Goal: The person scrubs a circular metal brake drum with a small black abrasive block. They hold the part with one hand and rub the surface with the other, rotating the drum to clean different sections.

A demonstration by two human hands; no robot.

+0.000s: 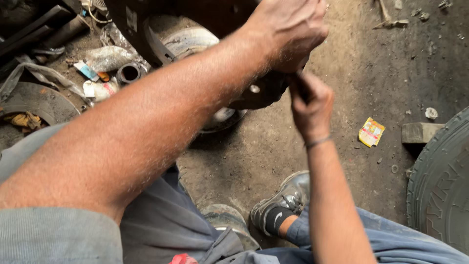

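A dark, rusty metal hub assembly [254, 93] is sitting low over the dirt floor [371, 73], up near the top middle of the view, with a pale worn drum surface [188, 41] showing behind it. The left hand [288, 32] is reaching across from the left and clamping down over the top edge of the hub, fingers curled tight around the metal. Just below it, the right hand [310, 105] is pinching a thin dark tool [299, 84] and pressing its tip up against the hub's underside; what kind of tool it is cannot be told, since the fingers are covering most of it. A thin band [318, 142] is circling the right wrist.

Below the hands, a scuffed grey shoe [286, 198] is resting on the floor beside grey-blue trouser legs [166, 220]. A yellow crumpled wrapper [371, 132] is lying to the right, near a grey block [421, 132], and a tyre's tread [439, 190] is filling the right edge. At the left, a short black pipe piece [130, 73], scraps of litter [100, 89] and a flat round disc [39, 100] are lying in the dirt
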